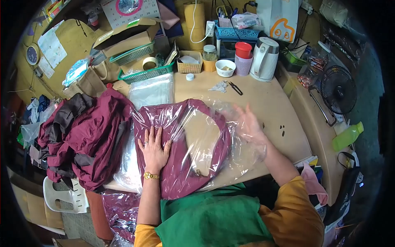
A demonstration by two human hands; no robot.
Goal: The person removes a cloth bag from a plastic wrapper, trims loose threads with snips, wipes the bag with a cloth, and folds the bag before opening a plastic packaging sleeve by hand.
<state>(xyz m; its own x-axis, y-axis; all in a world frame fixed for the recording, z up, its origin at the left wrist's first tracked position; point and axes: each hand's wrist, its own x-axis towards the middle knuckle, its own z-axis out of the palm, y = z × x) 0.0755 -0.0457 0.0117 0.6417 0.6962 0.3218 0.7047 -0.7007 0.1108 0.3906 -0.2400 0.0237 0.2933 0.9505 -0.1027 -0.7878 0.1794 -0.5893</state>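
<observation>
Resting our left hand (154, 150) flat on a maroon garment (162, 113) inside a clear plastic bag (247, 158), we have its fingers fanned out and its grip wide. The garment lies on the tabletop (284, 107) directly in front of our green apron (214, 214), and its right part curves like a loop around a beige area; we cannot tell whether that is bare tabletop or something else. On our left wrist we wear a gold watch (151, 175). We have our right hand (252, 127) at the bag's loose right end, fingers parted and grip wide; the film overlaps it, but we cannot tell whether the hand is inside the bag or behind it.

Left of the bagged garment we have a heap of maroon and dark grey clothing (94, 136), and just beyond the garment a stack of clear plastic sleeves (152, 90). Farther back, we see black thread snips (235, 88) near a crumpled scrap (218, 86), and a white cap (189, 77). Along the rear edge we find a tape roll (149, 63), a glass jar (209, 52), a white bowl (225, 73) and a red-lidded lilac cup (242, 66) just beside a white electric kettle (263, 59). To our right, a yellow-green bottle (348, 136) is near a black fan (338, 89).
</observation>
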